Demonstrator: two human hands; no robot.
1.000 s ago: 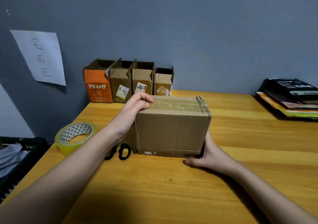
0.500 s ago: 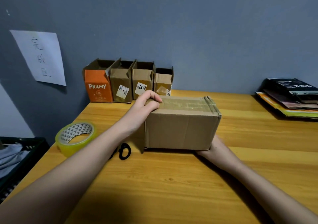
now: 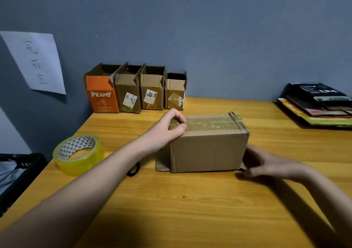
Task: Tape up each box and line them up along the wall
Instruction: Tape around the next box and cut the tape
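Note:
A brown cardboard box [image 3: 209, 148] lies on its side in the middle of the wooden table [image 3: 171, 209], with clear tape along its top face. My left hand [image 3: 169, 129] curls over the box's top left edge and grips it. My right hand [image 3: 266, 164] is against the box's lower right end, fingers partly hidden behind the corner. A flap sticks out at the box's lower left. Several open boxes stand in a row against the blue wall, the leftmost an orange PRAMY box [image 3: 102, 93]. A yellow tape roll [image 3: 78, 154] lies left of my forearm.
Black scissors [image 3: 133, 169] lie mostly hidden under my left forearm. A stack of flattened packaging [image 3: 316, 105] sits at the table's back right. A dark crate [image 3: 17, 173] with cloth stands left of the table. A paper note [image 3: 36, 63] hangs on the wall.
The box has turned and shifted right, then settled flat on the table. My left hand stayed on its top left edge; my right hand moved from under the box's front corner to its right end.

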